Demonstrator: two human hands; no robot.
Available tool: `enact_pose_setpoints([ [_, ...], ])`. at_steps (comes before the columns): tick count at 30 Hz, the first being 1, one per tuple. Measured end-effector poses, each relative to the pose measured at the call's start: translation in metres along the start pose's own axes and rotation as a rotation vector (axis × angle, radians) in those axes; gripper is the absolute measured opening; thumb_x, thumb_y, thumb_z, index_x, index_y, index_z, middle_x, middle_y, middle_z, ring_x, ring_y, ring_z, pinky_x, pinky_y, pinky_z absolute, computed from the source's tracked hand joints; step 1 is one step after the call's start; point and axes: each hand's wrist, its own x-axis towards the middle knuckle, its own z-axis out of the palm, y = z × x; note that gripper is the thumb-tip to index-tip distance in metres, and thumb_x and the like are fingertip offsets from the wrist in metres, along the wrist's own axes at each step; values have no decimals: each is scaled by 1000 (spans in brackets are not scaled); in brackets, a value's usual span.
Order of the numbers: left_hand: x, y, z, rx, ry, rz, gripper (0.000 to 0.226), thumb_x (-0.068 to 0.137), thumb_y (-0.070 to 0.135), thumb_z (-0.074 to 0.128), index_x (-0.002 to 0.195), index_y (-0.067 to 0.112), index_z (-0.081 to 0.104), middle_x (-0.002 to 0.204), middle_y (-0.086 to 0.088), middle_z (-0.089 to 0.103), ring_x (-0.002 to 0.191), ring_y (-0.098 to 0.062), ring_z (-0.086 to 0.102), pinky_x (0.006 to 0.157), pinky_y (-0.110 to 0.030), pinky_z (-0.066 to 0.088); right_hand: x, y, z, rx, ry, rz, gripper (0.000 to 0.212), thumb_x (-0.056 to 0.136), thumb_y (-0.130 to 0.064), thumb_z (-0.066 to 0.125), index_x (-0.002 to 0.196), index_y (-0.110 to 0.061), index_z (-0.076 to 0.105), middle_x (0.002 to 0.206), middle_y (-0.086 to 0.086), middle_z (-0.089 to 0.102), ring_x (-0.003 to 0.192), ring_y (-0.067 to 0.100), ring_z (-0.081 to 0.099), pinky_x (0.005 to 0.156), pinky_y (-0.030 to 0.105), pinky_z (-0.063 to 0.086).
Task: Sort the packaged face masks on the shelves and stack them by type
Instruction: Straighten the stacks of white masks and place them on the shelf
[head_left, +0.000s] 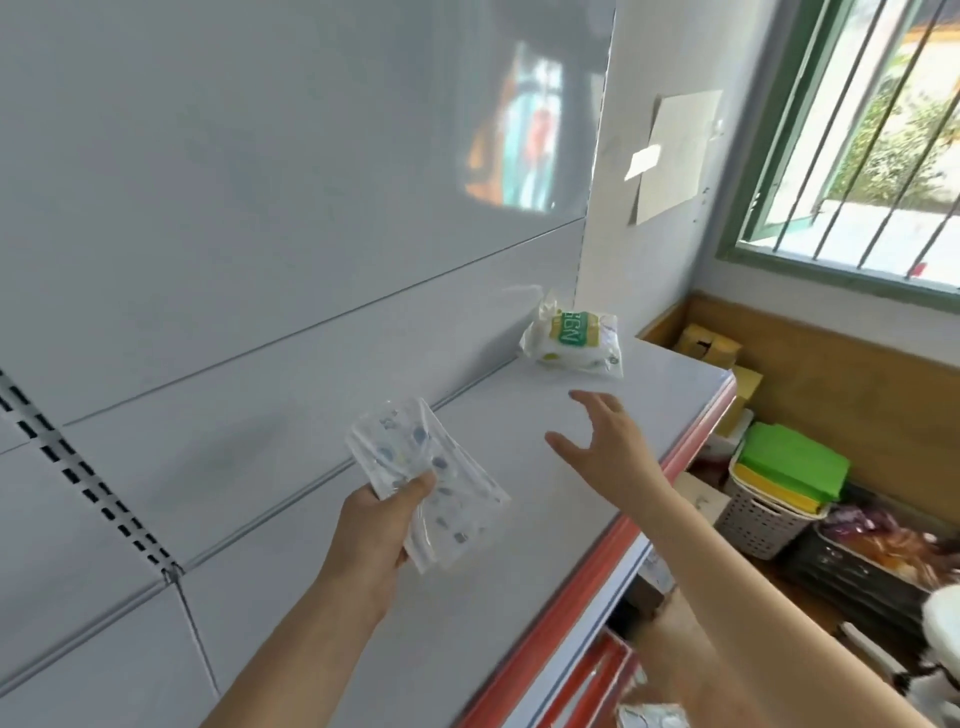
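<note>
My left hand (382, 525) grips a small bundle of clear packaged face masks (441, 493) with blue printed spots, held above the grey shelf (363, 582). My right hand (605, 441) hovers over the shelf with its fingers spread and holds nothing. It reaches toward a white pack with a green and yellow label (574, 338), which lies at the shelf's far right end against the back panel. A gap separates the fingers from that pack. Another printed mask packet (652, 717) shows at the bottom edge, on a lower level.
The shelf has a red front strip (597, 561) and a grey back panel with slotted uprights (78, 478). To the right, below, stand a white basket with green and yellow folders (779, 478), cardboard boxes (711, 348) and a dark crate (872, 571). A barred window (857, 130) is upper right.
</note>
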Motion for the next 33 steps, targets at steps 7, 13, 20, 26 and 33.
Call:
enact_pose_setpoints([
  [7, 29, 8, 66, 82, 30, 102, 11, 88, 19, 76, 98, 14, 76, 89, -9, 79, 85, -29, 77, 85, -50, 60, 154, 80, -23, -422, -83, -151, 101, 80, -71, 61, 158, -32, 10, 165, 5, 10, 149, 35, 15, 119, 49, 22],
  [13, 57, 31, 122, 36, 243, 223, 24, 68, 33, 78, 86, 18, 79, 88, -8, 79, 89, -33, 75, 88, -52, 57, 231, 115, -7, -183, 1, -343, 49, 89, -43, 67, 135, -25, 60, 134, -1, 62, 124, 31, 52, 97, 42, 47],
  [20, 80, 45, 158, -44, 420, 297, 9, 91, 18, 72, 97, 15, 77, 89, -6, 80, 83, -24, 76, 75, -35, 54, 120, 86, -7, -75, -238, -978, 59, 94, -68, 41, 136, -30, 56, 138, -8, 59, 128, 17, 54, 101, 34, 47],
  [26, 92, 42, 162, -53, 477, 224, 9, 94, 18, 69, 101, 19, 75, 92, -4, 80, 83, -19, 77, 80, -36, 55, 242, 95, -30, -181, -333, -600, 56, 94, -56, 52, 141, -27, 48, 140, -7, 50, 129, 18, 47, 102, 35, 41],
  [33, 99, 31, 185, -23, 402, 165, 17, 95, 15, 68, 109, 20, 74, 98, 1, 80, 90, -17, 77, 80, -35, 56, 312, 108, -28, -446, -665, -320, 50, 75, -62, 74, 105, -26, 58, 103, 0, 56, 109, 27, 50, 90, 37, 36],
])
